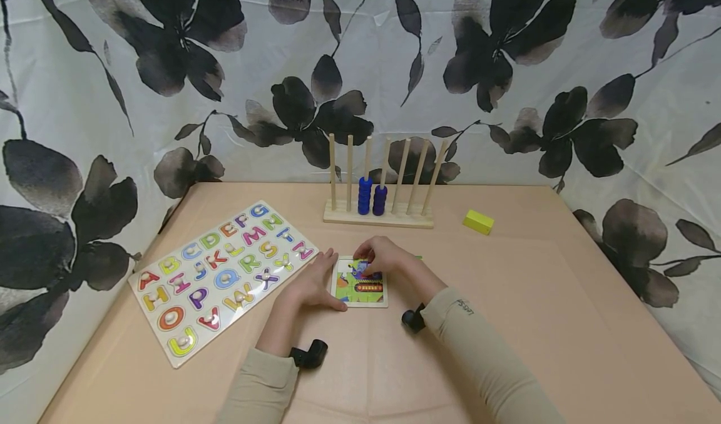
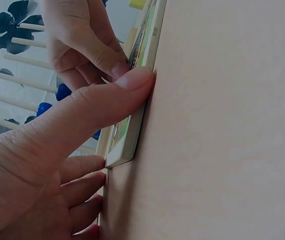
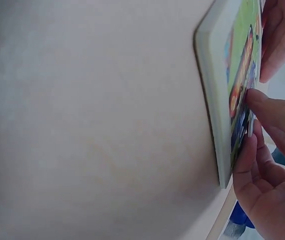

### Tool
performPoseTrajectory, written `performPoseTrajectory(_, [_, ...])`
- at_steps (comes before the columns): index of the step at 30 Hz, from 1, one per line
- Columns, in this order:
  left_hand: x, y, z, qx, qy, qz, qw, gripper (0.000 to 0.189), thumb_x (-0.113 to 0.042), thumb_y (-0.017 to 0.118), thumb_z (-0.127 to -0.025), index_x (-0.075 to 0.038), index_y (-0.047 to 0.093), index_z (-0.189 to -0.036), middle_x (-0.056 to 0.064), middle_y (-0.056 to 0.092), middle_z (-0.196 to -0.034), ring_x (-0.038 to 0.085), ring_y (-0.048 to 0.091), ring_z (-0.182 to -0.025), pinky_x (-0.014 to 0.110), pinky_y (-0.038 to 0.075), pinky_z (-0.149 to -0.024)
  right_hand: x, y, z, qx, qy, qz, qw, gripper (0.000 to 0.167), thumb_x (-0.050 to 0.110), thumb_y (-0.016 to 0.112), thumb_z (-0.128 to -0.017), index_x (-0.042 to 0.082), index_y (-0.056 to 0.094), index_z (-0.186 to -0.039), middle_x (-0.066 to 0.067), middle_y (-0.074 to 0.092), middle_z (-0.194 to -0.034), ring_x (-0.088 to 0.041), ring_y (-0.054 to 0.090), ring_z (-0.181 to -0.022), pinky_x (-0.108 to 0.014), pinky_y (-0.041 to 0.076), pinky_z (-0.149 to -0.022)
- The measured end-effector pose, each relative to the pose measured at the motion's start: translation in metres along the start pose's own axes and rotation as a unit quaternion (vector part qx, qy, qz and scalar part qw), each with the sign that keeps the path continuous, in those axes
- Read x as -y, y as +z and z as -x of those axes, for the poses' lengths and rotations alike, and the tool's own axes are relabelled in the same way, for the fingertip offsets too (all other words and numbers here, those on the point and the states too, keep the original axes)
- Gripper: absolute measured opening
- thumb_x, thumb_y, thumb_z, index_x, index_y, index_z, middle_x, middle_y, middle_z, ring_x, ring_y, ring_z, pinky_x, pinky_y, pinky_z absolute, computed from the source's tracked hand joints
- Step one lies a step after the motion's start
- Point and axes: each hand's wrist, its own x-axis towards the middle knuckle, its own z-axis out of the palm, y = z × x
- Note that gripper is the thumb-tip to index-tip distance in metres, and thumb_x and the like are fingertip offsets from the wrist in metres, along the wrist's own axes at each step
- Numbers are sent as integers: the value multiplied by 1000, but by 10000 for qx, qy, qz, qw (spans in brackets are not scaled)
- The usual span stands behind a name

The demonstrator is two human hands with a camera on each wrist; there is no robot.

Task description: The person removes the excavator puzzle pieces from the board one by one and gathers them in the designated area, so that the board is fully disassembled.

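A small framed picture puzzle (image 1: 359,297) lies on the table in front of me, its picture bright green with an orange-and-black track. My left hand (image 1: 312,283) steadies it. The thumb lies along the near edge and the fingers reach along the left side, stretched out. Over the far right part of the picture, my right hand (image 1: 385,258) pinches a thin puzzle piece (image 3: 251,126) between thumb and fingers. Most of that piece is hidden by the fingers. In the left wrist view, the left thumb (image 2: 135,80) overlaps the frame's edge.
A white alphabet board (image 1: 222,280) with colourful letters lies to the left. Behind stands a wooden peg rack (image 1: 377,217) with blue rings (image 1: 365,196) on two pegs. A yellow block (image 1: 478,222) sits at the back right. A green sliver (image 1: 419,257) shows beyond the right wrist.
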Motion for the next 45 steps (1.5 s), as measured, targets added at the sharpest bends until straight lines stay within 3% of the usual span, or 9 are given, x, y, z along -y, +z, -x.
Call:
performPoseTrajectory(13, [0,-1,0,-11,-32,103,9999,110,-32,87,-57,1,25,-142,18,17,-149,35,12,-137,46,17,-110,-11,-2,2,-178,-61,-202,9996,32,2,74,-74,5,67,-106,-2,64,-96,-15,53,-80,-23,48,-73])
performPoseTrajectory(23, [1,-1,1,-17,-127,173,9998,111,-30,87,-57,0,24,-143,17,16,-150,33,10,-137,45,16,-110,-23,-13,15,-422,-168,-300,9985,34,0,73,-73,5,67,-106,-2,64,-99,-16,52,-81,-24,48,-72])
performPoseTrajectory(34, [0,-2,2,-55,-69,123,9999,112,-30,87,-56,1,24,-143,17,16,-150,33,10,-138,44,15,-110,-44,-40,43,-668,-513,-219,9962,34,-1,72,-72,-1,66,-105,-10,65,-101,-20,55,-80,-25,49,-68])
performPoseTrajectory(45, [0,0,1,-34,-58,240,9997,111,-29,87,-56,1,24,-143,16,15,-150,32,9,-138,44,15,-110,-82,-60,74,-926,-227,-198,9953,33,-1,71,-73,-1,65,-105,-10,60,-95,-22,53,-81,-28,49,-70])
